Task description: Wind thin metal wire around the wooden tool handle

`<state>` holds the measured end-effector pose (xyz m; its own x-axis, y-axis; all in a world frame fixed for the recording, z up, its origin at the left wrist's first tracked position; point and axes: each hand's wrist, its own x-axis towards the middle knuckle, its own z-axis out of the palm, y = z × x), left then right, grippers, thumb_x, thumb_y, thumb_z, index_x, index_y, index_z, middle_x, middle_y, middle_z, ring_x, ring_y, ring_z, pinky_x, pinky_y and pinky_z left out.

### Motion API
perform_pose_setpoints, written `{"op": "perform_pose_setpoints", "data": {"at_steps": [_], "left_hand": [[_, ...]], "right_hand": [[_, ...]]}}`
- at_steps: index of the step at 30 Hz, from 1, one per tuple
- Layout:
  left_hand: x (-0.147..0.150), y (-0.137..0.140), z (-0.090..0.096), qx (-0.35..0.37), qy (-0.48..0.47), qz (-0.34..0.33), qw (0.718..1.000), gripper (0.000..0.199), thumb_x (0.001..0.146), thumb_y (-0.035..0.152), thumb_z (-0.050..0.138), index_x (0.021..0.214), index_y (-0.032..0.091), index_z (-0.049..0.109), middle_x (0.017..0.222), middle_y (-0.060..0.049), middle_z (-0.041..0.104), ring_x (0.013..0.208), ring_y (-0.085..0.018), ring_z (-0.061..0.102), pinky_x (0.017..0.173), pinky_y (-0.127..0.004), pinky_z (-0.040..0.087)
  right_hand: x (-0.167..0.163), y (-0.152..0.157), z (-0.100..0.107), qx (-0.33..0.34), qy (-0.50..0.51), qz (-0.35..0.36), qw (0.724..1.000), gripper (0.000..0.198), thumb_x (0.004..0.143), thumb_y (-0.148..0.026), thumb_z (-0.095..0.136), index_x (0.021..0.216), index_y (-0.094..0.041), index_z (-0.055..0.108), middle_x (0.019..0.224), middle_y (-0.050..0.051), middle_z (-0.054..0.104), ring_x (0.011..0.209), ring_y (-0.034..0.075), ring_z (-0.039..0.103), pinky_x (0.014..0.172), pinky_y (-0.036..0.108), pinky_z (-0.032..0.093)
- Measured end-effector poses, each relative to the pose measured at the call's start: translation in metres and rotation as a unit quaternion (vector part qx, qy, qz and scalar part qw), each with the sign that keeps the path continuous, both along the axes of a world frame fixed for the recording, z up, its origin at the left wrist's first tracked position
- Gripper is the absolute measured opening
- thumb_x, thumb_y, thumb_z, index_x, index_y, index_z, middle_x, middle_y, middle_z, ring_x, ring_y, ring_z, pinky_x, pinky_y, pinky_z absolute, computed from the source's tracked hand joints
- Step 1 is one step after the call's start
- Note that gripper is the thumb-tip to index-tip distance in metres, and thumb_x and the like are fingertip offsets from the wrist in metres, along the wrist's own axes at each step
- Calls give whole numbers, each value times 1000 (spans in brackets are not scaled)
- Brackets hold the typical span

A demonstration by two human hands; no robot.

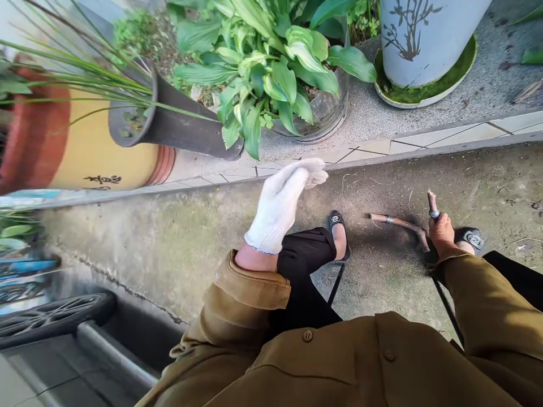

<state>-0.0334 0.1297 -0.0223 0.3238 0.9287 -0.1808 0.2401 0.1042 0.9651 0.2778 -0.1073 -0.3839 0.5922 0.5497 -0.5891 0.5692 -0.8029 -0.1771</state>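
Observation:
My left hand [285,200], in a white knitted glove, is raised over the concrete floor just in front of the ledge. Its fingers are bent and pressed together; whether anything is between them is hidden. Close ahead of it, a leafy green plant [271,73] grows in a clear round pot [333,110]. Bare and low by my right shoe, my right hand [442,229] is closed around a short wooden-handled tool [432,202] with a metal collar. The tool's lower end is out of sight. A brown stick [399,221] with a metal band lies beside it on the ground.
On the ledge [479,107] stand a white pot [424,39] in a green saucer and a tilted dark grey pot [186,124] with long grassy leaves. A yellow pot [97,135] is at far left. A black wheel [55,316] shows lower left.

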Motion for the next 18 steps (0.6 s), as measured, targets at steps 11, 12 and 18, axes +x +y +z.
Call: {"op": "perform_pose_setpoints", "data": {"at_steps": [11,12,18], "left_hand": [[45,-10,-8,151,176,-202,952,35,94,37,48,113,19,71,116,-6,71,109,-22,63,104,-38,44],[52,-14,-6,159,192,-217,944,35,94,37,48,115,20,70,118,-6,70,111,-23,62,105,-38,43],[87,-50,8,267,89,-319,905,43,89,43,58,123,18,66,141,-11,55,137,-29,42,120,-41,24]], "right_hand": [[-11,14,151,238,69,-9,969,41,91,-41,44,125,-18,46,91,8,67,75,21,61,69,31,47],[-14,17,172,261,75,-6,963,40,90,-42,44,123,-19,46,86,6,66,71,19,59,66,30,47],[-15,35,304,369,150,74,914,35,84,-45,54,111,-23,49,69,-5,55,53,13,48,52,25,43]]}}
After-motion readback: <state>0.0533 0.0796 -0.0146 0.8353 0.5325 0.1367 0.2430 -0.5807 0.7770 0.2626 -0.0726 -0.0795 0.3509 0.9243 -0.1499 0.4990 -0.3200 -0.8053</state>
